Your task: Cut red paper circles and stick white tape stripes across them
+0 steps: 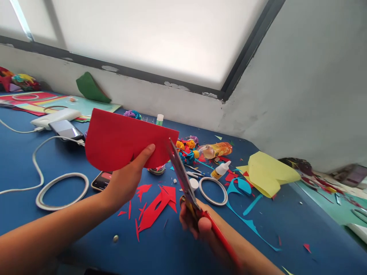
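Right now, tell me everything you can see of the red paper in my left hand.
The red paper is plain and looks smooth and matte, with a nearly straight upper edge sloping down to the right and a rounded lower left corner. Your left hand grips it from below, thumb across its front. It is held up above the blue table. The scissors overlap its right edge in this view; I can't tell whether they touch it.
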Action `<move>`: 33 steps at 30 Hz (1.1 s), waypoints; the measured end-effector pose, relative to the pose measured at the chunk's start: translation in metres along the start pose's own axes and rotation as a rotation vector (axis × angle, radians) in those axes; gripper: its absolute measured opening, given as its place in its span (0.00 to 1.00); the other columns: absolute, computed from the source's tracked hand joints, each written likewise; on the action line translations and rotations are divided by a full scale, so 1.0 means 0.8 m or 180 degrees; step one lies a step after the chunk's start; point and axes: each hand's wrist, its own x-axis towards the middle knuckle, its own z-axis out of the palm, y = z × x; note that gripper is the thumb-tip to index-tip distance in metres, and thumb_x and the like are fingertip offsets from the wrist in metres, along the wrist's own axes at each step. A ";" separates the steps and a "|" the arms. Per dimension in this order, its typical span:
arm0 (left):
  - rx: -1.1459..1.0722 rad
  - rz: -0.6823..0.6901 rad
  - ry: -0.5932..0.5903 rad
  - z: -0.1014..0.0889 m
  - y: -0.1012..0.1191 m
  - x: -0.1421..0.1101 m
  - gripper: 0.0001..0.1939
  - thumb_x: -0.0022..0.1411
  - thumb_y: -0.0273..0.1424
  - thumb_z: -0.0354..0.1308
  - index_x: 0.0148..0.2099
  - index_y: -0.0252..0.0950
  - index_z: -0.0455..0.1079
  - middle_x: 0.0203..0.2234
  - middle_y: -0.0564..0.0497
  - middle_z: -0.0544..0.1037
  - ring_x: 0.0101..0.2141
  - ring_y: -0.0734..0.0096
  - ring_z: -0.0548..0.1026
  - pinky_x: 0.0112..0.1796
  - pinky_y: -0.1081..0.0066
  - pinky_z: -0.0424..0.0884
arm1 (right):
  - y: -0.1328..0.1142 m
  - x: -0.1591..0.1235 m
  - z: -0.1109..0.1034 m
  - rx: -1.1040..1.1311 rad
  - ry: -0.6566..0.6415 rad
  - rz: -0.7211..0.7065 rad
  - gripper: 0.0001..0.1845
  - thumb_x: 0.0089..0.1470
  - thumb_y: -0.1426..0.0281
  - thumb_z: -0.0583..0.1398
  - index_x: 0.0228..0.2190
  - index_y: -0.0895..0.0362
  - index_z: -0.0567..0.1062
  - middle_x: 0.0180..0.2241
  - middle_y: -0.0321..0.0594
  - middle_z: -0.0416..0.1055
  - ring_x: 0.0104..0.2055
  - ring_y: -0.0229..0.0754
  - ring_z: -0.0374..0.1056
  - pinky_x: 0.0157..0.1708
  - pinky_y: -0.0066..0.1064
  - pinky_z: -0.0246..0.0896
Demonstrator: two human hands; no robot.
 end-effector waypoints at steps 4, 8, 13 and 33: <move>-0.0116 0.0156 0.0069 0.001 0.008 0.003 0.14 0.55 0.41 0.60 0.41 0.38 0.73 0.44 0.51 0.77 0.49 0.58 0.72 0.57 0.62 0.64 | 0.006 0.006 -0.005 -0.0019 -0.0083 0.0042 0.37 0.38 0.32 0.53 0.28 0.54 0.68 0.22 0.35 0.67 0.18 0.34 0.55 0.17 0.26 0.52; 0.0136 0.0015 0.0058 -0.003 0.027 -0.001 0.10 0.56 0.38 0.59 0.37 0.38 0.73 0.44 0.50 0.77 0.49 0.57 0.72 0.56 0.65 0.65 | 0.016 0.006 -0.010 0.0076 0.0044 0.0101 0.35 0.41 0.34 0.53 0.29 0.53 0.70 0.20 0.34 0.66 0.14 0.32 0.53 0.14 0.27 0.49; 0.0582 0.0101 0.0119 -0.010 0.034 0.002 0.09 0.56 0.37 0.58 0.37 0.37 0.72 0.47 0.49 0.76 0.51 0.55 0.70 0.60 0.62 0.57 | 0.020 0.002 -0.015 0.0005 0.0046 0.0086 0.33 0.42 0.36 0.55 0.28 0.53 0.72 0.19 0.34 0.68 0.12 0.32 0.52 0.13 0.27 0.49; 0.1261 0.0329 0.0342 -0.009 0.032 0.002 0.17 0.57 0.43 0.52 0.38 0.37 0.74 0.44 0.46 0.78 0.48 0.49 0.73 0.55 0.54 0.65 | 0.004 -0.006 -0.031 -0.0671 -0.0418 0.0312 0.44 0.38 0.31 0.48 0.40 0.55 0.67 0.30 0.36 0.66 0.21 0.34 0.60 0.25 0.31 0.62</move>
